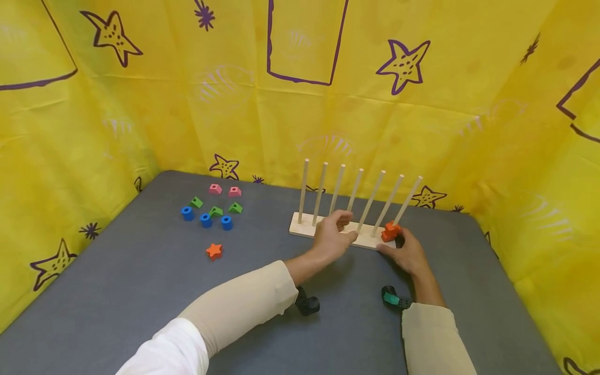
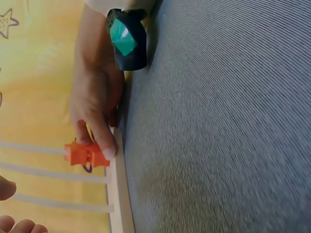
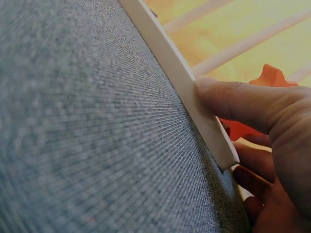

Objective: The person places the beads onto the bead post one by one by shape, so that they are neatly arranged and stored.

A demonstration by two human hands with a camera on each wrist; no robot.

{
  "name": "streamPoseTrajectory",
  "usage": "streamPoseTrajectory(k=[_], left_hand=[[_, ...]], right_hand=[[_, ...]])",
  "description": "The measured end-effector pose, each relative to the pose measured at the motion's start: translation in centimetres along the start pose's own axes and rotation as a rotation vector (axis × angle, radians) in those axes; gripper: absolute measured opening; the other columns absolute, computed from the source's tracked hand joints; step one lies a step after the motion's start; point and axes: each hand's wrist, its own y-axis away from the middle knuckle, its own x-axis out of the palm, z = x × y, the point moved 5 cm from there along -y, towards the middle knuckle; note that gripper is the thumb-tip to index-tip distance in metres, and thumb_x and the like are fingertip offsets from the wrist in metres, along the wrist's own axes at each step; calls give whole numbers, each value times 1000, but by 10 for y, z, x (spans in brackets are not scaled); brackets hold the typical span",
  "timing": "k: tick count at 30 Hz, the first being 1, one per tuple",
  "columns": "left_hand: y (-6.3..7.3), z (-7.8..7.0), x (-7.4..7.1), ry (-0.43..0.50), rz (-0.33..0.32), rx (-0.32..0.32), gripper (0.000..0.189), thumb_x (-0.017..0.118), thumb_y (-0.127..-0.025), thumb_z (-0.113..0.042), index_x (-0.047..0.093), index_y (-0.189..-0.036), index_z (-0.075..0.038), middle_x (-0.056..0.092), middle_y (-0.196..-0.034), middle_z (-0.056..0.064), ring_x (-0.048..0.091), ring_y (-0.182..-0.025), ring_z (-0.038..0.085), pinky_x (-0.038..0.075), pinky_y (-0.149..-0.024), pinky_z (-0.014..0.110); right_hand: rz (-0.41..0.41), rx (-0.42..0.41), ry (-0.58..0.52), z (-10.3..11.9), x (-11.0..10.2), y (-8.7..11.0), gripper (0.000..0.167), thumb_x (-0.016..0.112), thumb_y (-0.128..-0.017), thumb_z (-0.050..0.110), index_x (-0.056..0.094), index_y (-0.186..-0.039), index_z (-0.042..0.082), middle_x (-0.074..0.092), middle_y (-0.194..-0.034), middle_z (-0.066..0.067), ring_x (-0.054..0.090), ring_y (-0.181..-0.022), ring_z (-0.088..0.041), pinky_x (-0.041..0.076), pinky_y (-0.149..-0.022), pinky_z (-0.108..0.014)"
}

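Observation:
A wooden peg rack (image 1: pixel 304 229) with several upright rods stands on the table. Two orange star blocks (image 1: pixel 390 230) are stacked low on its rightmost rod. My right hand (image 1: pixel 410 254) grips that end of the base, thumb on the front edge and fingers behind; in the right wrist view the thumb presses the base (image 3: pixel 194 99) beside an orange star (image 3: pixel 272 76). My left hand (image 1: pixel 330 237) is in front of the middle rods, thumb and fingers apart with nothing between them. Only its fingertips (image 2: pixel 24 226) show in the left wrist view.
On the left lie a loose orange star (image 1: pixel 214 251), blue cylinders (image 1: pixel 205 220), green triangular blocks (image 1: pixel 216 211) and pink blocks (image 1: pixel 235 191). Black wrist devices (image 1: pixel 307 303) are under both forearms. Yellow patterned cloth (image 1: pixel 225 114) surrounds the grey table (image 1: pixel 140 271).

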Motion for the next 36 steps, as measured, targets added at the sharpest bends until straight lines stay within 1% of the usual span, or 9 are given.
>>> streamPoseTrajectory(k=[6, 10, 14, 20, 23, 26, 30, 33, 36], left_hand=[[4, -2, -20, -1, -4, 31, 38, 70, -83, 0, 61, -120, 0, 63, -118, 11, 59, -110, 23, 47, -92, 34], [7, -3, -41, -10, -31, 61, 38, 70, -83, 2, 61, -119, 2, 63, -117, 14, 59, -109, 27, 48, -90, 37], [8, -5, -62, -18, -68, 86, 37, 71, -82, 2, 62, -118, 2, 64, -117, 14, 59, -109, 28, 49, -89, 39], [14, -14, -89, 84, -102, 147, 35, 73, -81, 5, 62, -115, 5, 64, -113, 17, 60, -105, 29, 49, -89, 43], [19, -19, -101, 120, -112, 180, 35, 74, -81, 5, 63, -115, 5, 64, -113, 17, 60, -105, 27, 48, -90, 42], [26, -24, -115, 145, -129, 213, 36, 73, -81, 8, 62, -115, 7, 64, -113, 20, 60, -105, 30, 48, -90, 45], [40, -40, -135, 135, -148, 202, 35, 70, -81, 12, 59, -115, 12, 62, -114, 27, 59, -106, 36, 46, -91, 52], [50, -38, -153, 108, -170, 163, 36, 70, -83, 10, 58, -117, 10, 62, -116, 24, 60, -106, 32, 46, -92, 51], [53, -21, -169, 93, -207, 141, 39, 72, -83, 6, 59, -119, 6, 64, -116, 18, 61, -104, 25, 48, -91, 40]], right_hand=[[33, 8, 31, 0, 0, -1, 83, 78, -83, 30, 34, -144, -4, 39, -141, -30, 32, -131, -47, 20, -108, -58], [62, 28, 42, 0, 2, -2, 89, 76, -84, 32, 27, -148, -6, 34, -145, -32, 28, -133, -48, 19, -108, -58], [69, 35, 45, 0, 1, -1, 89, 76, -85, 33, 26, -148, -6, 32, -144, -33, 28, -132, -50, 20, -107, -59], [63, -4, 55, 1, 2, -1, 83, 74, -86, 33, 32, -145, -9, 37, -140, -35, 32, -129, -50, 24, -106, -58], [65, -1, 63, 0, 1, -1, 84, 74, -86, 34, 31, -145, -8, 37, -141, -35, 32, -130, -50, 24, -105, -59], [64, 5, 66, -2, 1, -2, 85, 74, -86, 34, 30, -146, -8, 35, -142, -35, 31, -130, -50, 23, -105, -59], [61, 6, 63, -3, 0, -2, 85, 74, -86, 34, 30, -146, -8, 35, -142, -35, 31, -130, -51, 23, -106, -60], [61, 8, 57, -1, 1, 0, 84, 75, -86, 33, 31, -145, -8, 36, -141, -35, 32, -130, -50, 23, -106, -59], [60, 19, 56, 0, 1, 0, 85, 75, -86, 33, 31, -146, -8, 35, -142, -34, 31, -130, -50, 22, -106, -58]])
